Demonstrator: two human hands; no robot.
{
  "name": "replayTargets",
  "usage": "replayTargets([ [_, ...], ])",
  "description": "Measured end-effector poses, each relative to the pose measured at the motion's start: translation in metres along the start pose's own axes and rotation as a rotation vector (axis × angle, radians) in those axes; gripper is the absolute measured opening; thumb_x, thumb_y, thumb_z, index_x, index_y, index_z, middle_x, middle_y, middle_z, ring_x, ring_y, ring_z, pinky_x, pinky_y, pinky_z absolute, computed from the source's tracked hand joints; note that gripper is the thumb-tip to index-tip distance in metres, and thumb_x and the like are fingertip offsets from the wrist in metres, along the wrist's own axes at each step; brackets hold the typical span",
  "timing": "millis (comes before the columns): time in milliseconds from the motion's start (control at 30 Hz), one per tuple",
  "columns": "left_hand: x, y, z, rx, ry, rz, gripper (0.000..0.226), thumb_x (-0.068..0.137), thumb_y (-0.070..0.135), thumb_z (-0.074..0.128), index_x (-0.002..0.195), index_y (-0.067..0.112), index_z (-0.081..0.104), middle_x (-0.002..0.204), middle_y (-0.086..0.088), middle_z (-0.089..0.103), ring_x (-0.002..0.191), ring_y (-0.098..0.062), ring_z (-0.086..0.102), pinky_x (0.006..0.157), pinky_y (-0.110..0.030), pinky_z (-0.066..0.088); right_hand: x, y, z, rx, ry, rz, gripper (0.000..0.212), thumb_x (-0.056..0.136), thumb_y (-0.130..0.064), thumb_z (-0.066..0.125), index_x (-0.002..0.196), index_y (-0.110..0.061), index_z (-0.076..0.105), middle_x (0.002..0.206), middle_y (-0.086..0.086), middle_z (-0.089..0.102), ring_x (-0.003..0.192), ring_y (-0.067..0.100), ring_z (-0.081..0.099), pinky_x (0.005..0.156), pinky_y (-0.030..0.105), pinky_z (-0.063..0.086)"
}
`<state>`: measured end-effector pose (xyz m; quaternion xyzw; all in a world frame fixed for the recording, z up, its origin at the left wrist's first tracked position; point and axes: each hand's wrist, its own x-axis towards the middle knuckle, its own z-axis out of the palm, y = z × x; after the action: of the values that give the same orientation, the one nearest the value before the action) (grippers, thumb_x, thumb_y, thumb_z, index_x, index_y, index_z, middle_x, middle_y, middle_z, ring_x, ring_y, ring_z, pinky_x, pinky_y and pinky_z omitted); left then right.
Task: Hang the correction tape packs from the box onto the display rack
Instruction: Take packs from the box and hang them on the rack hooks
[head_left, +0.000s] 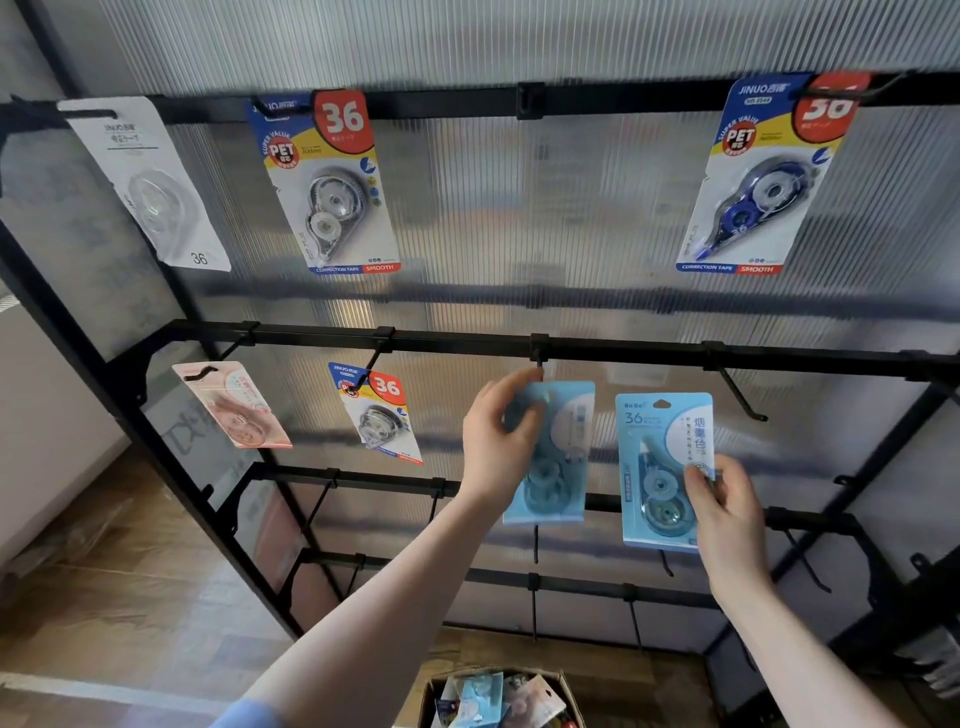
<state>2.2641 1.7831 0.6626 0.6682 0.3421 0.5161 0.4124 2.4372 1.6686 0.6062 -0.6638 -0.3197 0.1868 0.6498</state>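
2 light-blue packs are in play at the middle rail of the display rack (623, 353). The left hand (498, 441) curls its fingers and thumb round the upper part of the left blue pack (558, 467), holding its top right up at the short hook (538, 364) — whether the hang hole is already threaded cannot be told, since the fingers and blur cover it. The right hand (719, 499) pinches the second blue pack (660, 467) by its lower right edge, upright and clear of any peg, with the empty long hook (737, 395) near above it.

The likeliest failure is a missed hole: if the left hand lets go before the card sits on the peg, the pack probably drops toward the box (498, 696) on the floor. The right hand's low, edge-only pinch looks weak too — the card could swing or slip while attention sits on the left side.
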Motion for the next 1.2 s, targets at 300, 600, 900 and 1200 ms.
replayTargets([
  [300,0.015,-0.009,-0.012,-0.004,0.151,-0.035,0.013,0.087,0.002,0.059,0.090,0.013,0.066,0.087,-0.016,0.064,0.074,-0.020,0.062,0.060,-0.018,0.052,0.005,0.005,0.001,-0.015,0.003,-0.010,0.008,0.096,-0.016,0.048,0.100,-0.009,0.050,0.102,0.008,0.060,0.090,0.017,0.061,0.057,0.017,0.049],
  [600,0.006,-0.024,-0.025,-0.029,0.139,-0.138,0.011,0.091,0.013,0.058,0.094,0.004,0.063,0.078,-0.005,0.061,0.069,-0.014,0.059,0.060,-0.026,0.054,-0.007,0.017,0.002,-0.009,0.005,0.020,0.004,0.095,-0.014,0.050,0.097,-0.012,0.051,0.099,0.004,0.062,0.094,0.021,0.060,0.069,0.028,0.048],
  [900,0.020,0.001,-0.030,-0.076,-0.044,-0.127,0.014,0.092,0.023,0.056,0.097,0.013,0.063,0.086,0.002,0.065,0.078,-0.010,0.061,0.067,-0.023,0.051,-0.012,-0.033,0.048,0.114,-0.181,-0.068,0.009,0.096,-0.018,0.048,0.102,-0.014,0.052,0.104,0.000,0.062,0.094,0.008,0.061,0.059,0.016,0.052],
  [1200,0.022,-0.001,-0.019,0.036,-0.189,-0.163,0.013,0.078,0.014,0.071,0.075,0.024,0.063,0.079,0.003,0.065,0.069,-0.011,0.058,0.060,-0.028,0.048,-0.030,-0.013,0.078,0.084,-0.295,-0.021,0.005,0.094,-0.016,0.050,0.098,-0.015,0.053,0.102,0.002,0.063,0.095,0.012,0.064,0.070,0.030,0.057],
])
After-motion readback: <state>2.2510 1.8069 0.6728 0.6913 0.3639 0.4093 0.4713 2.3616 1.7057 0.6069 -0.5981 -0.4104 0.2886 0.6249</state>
